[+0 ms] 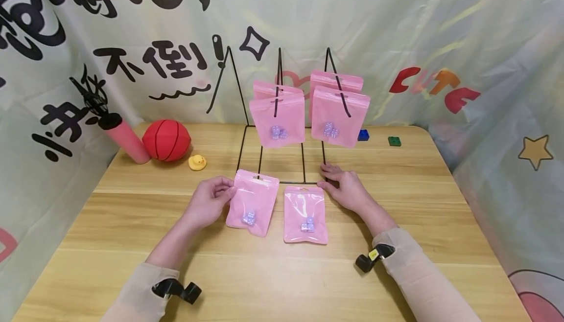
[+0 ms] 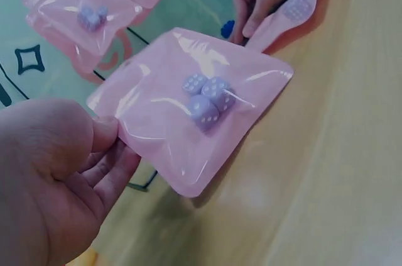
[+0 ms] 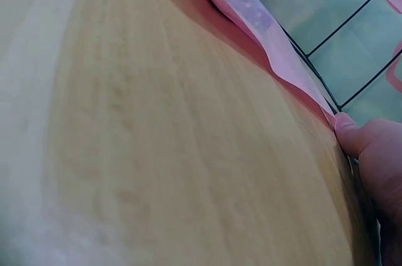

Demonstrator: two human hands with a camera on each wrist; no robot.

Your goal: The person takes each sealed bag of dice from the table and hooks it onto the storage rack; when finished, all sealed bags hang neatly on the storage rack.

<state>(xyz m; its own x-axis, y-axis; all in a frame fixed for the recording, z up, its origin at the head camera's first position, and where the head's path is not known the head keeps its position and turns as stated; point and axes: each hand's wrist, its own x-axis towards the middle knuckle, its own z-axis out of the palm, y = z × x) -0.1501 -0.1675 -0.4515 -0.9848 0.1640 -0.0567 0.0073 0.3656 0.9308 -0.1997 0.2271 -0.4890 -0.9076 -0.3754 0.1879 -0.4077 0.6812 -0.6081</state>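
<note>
My left hand [image 1: 210, 198] pinches the upper left edge of a pink zip bag [image 1: 252, 204]. The bag is tilted, with lilac dice [image 2: 210, 99] showing through its front. Its top overlaps the front bar of a black wire rack [image 1: 291, 182] in the head view. My right hand [image 1: 348, 189] holds the rack's front right corner, thumb in front and fingers behind. Beside that thumb lies a second pink bag [image 1: 305, 209] with dice, flat on the table. In the right wrist view, this bag [image 3: 270, 46] is seen edge-on, its corner right at the thumb [image 3: 347, 133].
Pink bags of dice hang on the rack's middle prong [image 1: 277, 121] and right prong [image 1: 340, 116]; the left prong [image 1: 219, 80] is bare. A red ball [image 1: 166, 140], yellow duck [image 1: 197, 162] and pink vase [image 1: 128, 138] stand left. Blue [image 1: 363, 135] and green [image 1: 394, 141] bricks lie back right.
</note>
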